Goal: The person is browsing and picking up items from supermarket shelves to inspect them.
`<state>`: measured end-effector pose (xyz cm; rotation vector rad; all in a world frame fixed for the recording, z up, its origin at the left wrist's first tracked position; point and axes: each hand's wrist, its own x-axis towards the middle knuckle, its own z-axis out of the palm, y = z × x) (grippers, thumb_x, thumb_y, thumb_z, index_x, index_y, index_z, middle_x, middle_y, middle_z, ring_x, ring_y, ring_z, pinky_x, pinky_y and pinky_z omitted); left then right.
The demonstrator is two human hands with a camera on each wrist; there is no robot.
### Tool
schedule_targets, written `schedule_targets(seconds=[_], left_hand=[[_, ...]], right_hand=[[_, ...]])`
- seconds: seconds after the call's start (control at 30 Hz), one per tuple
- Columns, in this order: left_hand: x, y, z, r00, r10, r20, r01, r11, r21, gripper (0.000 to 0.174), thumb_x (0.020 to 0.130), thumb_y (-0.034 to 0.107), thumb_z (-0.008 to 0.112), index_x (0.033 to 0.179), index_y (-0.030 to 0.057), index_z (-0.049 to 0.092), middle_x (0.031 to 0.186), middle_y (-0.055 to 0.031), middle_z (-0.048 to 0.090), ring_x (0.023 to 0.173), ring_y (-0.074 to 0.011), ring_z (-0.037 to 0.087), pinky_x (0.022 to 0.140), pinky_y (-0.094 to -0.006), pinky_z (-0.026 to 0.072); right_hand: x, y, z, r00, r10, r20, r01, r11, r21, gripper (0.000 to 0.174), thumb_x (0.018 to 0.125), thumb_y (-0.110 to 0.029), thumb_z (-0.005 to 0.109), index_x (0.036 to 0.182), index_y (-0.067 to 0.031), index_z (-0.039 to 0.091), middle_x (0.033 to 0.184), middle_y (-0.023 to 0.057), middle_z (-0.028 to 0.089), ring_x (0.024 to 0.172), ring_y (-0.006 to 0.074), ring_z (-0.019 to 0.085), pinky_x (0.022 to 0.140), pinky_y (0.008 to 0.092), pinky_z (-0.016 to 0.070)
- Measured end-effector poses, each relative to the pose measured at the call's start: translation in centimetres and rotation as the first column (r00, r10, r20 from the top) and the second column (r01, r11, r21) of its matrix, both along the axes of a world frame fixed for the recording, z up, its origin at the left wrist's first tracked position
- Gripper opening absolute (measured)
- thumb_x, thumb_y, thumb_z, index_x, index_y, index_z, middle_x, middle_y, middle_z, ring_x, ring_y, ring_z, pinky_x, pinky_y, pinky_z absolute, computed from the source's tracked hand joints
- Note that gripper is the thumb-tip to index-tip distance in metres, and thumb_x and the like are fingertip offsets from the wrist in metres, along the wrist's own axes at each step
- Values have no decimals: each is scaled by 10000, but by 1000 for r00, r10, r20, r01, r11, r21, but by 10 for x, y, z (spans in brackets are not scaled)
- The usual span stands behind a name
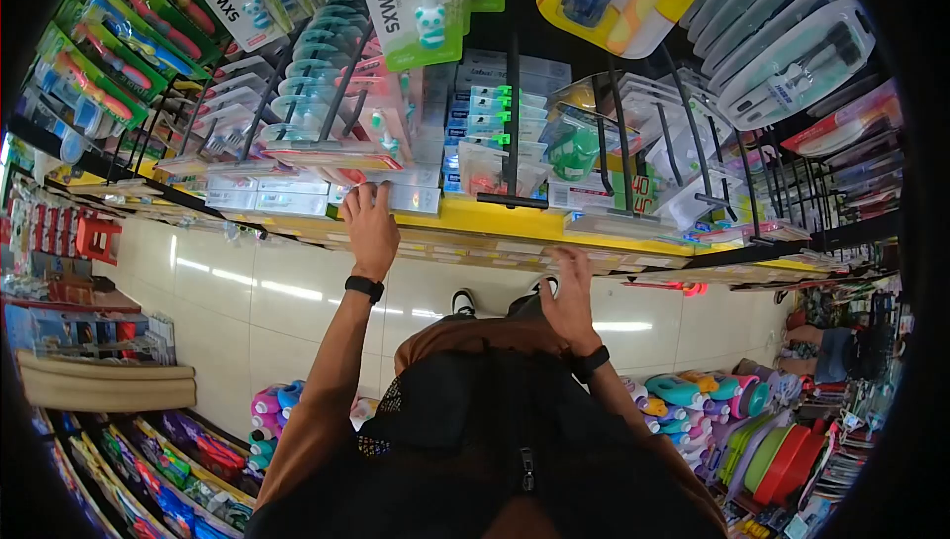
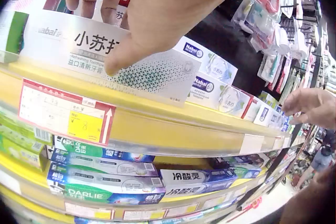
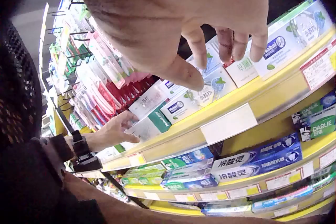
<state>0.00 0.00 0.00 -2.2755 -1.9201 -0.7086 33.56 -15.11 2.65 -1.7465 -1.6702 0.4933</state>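
Observation:
My left hand (image 1: 371, 232) is at the shelf front. In the left wrist view the left hand (image 2: 163, 17) grips a white toothpaste box (image 2: 157, 74), its thumb on the printed front and its fingers over the top edge. That box lies lengthwise on the yellow shelf. My right hand (image 1: 570, 303) hangs in front of the shelf edge, fingers relaxed and apart. In the right wrist view the right hand (image 3: 194, 14) is before a row of toothpaste boxes (image 3: 210, 92) and holds nothing; whether its thumb touches one, I cannot tell.
Packaged toothbrushes (image 1: 94, 74) and other blister packs hang on hooks above the shelf. Price labels (image 2: 65, 111) line its front edge. More toothpaste boxes (image 2: 107, 182) lie on a lower shelf. Behind me stand colourful bottles (image 1: 683, 391) and a beige stack (image 1: 109, 381) on tiled floor.

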Motion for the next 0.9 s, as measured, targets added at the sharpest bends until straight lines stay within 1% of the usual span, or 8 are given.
schedule_targets(seconds=[0.07,0.3,0.47,0.6,0.7,0.77,0.83,0.9], left_hand=[[2,6,2,1000,0,-21,1,999,48,647,754,-37,743,1372,109,618,1248,-147,563,1230,-388,509,1136,-528,365],[-1,3,2,999,32,-28,-33,999,-19,576,719,-62,730,1264,97,636,1230,-121,573,1212,-359,527,1130,-522,369],[-4,-15,-4,997,-58,45,54,995,87,584,682,-57,750,1241,102,697,1222,-116,588,1222,-345,550,1161,-520,359],[23,-51,42,978,-113,178,105,993,54,579,674,-20,783,1234,121,731,1184,-112,589,1217,-327,559,1167,-541,342],[52,-78,60,952,-196,233,216,975,-60,569,666,6,801,1221,123,749,1151,-116,585,1193,-320,565,1134,-536,356],[68,-87,62,924,-240,297,286,951,-120,563,670,16,804,1221,119,755,1144,-119,584,1183,-322,565,1109,-528,363],[81,-94,65,888,-281,365,361,917,-171,557,673,27,806,1222,115,761,1136,-123,582,1173,-324,565,1084,-520,371],[90,-97,71,846,-390,363,472,865,-170,583,665,51,827,1241,121,776,1122,-115,583,1144,-331,573,1046,-494,384]], right_hand=[[-3,1,-8,997,72,0,-72,997,-9,547,874,10,728,1400,-66,596,1404,197,543,1363,440,485,1176,521,400],[-12,-9,-6,989,143,-25,-145,988,-60,516,863,15,710,1366,-46,613,1366,215,547,1323,468,502,1153,542,414],[-17,-8,-3,982,180,-63,-185,980,-77,513,881,-3,719,1379,-54,605,1369,204,581,1347,435,524,1172,500,415],[-25,-1,14,981,181,-70,-186,980,-76,575,871,-3,737,1423,-51,582,1403,213,562,1360,435,521,1176,502,417],[-36,12,52,964,160,-213,-175,983,-52,672,847,-22,777,1479,-54,550,1452,209,531,1383,427,507,1175,498,422],[-39,18,74,959,276,-71,-272,961,53,755,817,-36,811,1517,-60,529,1485,193,508,1399,407,498,1168,488,430],[-37,18,79,950,311,2,-311,950,-2,799,792,-62,843,1527,-84,532,1504,188,488,1410,415,477,1166,496,430],[-36,19,82,927,354,123,-350,935,-55,736,781,-80,864,1467,-101,597,1442,166,556,1353,404,531,1135,480,461]])
